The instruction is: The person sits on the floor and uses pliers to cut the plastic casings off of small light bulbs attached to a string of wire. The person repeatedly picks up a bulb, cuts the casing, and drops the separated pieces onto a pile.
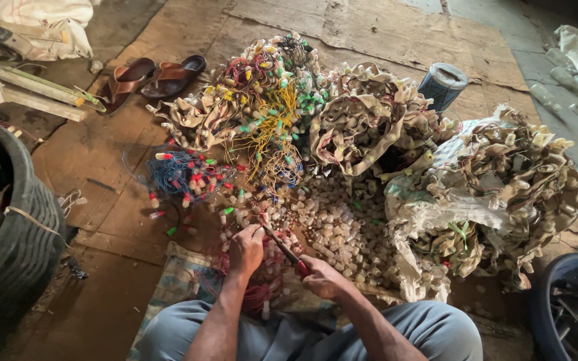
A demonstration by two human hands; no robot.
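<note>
While right hand (324, 277) fingers grip red-handled pliers (287, 253), left hand (246, 249) perhaps pinching wire, amid bulb-socket heaps (342, 227), sandals (152, 77) beyond.

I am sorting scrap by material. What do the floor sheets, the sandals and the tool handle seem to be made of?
Floor sheets: likely cardboard, matte brown, creased and worn. Sandals: perhaps leather or rubber, smooth brown with a slight sheen. Tool handle in the right hand: probably red plastic.
</note>
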